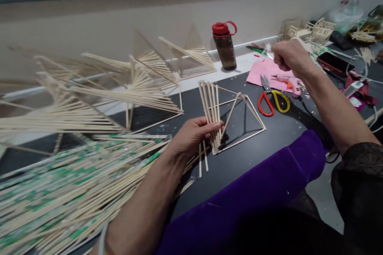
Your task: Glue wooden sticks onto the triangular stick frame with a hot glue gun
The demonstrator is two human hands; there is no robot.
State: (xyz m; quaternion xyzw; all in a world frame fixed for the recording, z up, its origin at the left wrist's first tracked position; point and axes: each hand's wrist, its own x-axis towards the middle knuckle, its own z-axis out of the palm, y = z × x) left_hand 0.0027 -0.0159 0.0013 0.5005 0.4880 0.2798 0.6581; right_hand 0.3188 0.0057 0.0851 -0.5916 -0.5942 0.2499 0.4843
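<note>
My left hand (pixel 199 133) is closed around a fan of several thin wooden sticks (pixel 210 97), the thumb lying across them. They stand slanted at the left corner of a small stick frame (pixel 247 138), which rests on the dark table and rises to a peak. Two stick ends poke out below my fingers. My right hand (pixel 291 56) is raised in a closed fist above a pink cloth (pixel 255 72); what it holds, if anything, cannot be made out. Below it, a pink glue gun (pixel 295 86) lies on the cloth's edge, beside scissors (pixel 280 101) with red and yellow handles.
Fan-shaped stick structures (pixel 149 95) stand at the left along the wall. In front of them lies a big pile of wrapped and loose sticks (pixel 89 183). A red-lidded bottle (pixel 225 50) stands behind. A phone (pixel 333 63) and cables lie right; purple cloth (pixel 254 179) covers the near edge.
</note>
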